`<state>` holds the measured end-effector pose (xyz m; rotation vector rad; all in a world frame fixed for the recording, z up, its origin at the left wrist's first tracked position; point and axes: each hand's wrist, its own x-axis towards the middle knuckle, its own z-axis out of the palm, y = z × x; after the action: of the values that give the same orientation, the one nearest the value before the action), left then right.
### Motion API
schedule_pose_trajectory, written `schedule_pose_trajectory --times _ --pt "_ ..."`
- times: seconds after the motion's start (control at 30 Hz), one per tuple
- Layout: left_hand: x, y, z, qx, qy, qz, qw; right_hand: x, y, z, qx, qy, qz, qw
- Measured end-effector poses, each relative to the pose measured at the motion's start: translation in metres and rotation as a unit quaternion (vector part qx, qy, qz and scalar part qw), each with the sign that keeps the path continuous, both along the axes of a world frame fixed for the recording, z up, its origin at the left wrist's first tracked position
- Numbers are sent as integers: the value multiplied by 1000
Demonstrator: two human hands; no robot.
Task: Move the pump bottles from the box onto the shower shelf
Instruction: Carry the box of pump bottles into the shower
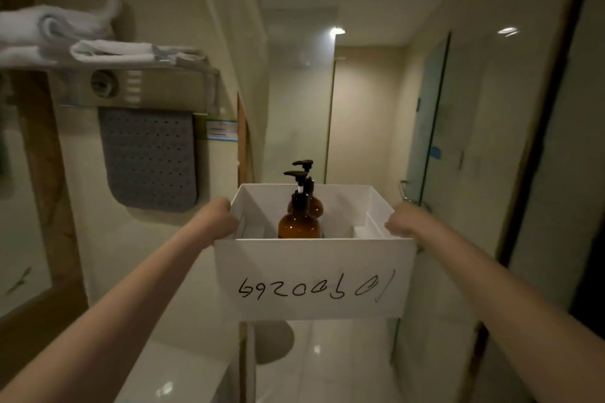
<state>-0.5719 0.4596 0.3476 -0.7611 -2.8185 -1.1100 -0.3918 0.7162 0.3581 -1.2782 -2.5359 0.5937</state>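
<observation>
I hold a white open-topped box (314, 275) out in front of me at chest height, with handwritten digits on its near wall. My left hand (220, 218) grips its left side and my right hand (402, 220) grips its right side. Inside stand two amber pump bottles with black pump heads: the nearer bottle (298, 222) and, just behind it, the farther bottle (314, 204). Both are upright near the box's middle. No shower shelf can be made out in this view.
A wall rack (137, 88) with folded white towels (82, 39) and a hanging grey perforated mat (149, 157) is on the left. A glass shower door (429, 114) with a handle stands to the right. A narrow tiled passage lies ahead.
</observation>
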Motion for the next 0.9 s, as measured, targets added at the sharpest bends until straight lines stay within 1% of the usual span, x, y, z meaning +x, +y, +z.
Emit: schedule_pose_trajectory --times 0.07,0.2,0.3,0.4,0.63,0.9 --pt "12 22 -4 -5 2 -17 1000 23 13 -2 -13 16 -10 1000" --pt "29 59 -9 -20 1 -46 999 63 31 -5 -24 13 -47 999" --pt "34 80 -7 -37 5 -76 996 81 42 -6 -40 18 -69 997" --pt "32 97 -6 -33 -4 -101 994 88 47 -9 -58 17 -88 994" --pt "9 120 -8 -45 -5 -122 991 72 57 -17 -73 31 -107 991" --pt "-37 142 -15 -45 -13 -134 990 30 74 -29 -86 53 -120 988"
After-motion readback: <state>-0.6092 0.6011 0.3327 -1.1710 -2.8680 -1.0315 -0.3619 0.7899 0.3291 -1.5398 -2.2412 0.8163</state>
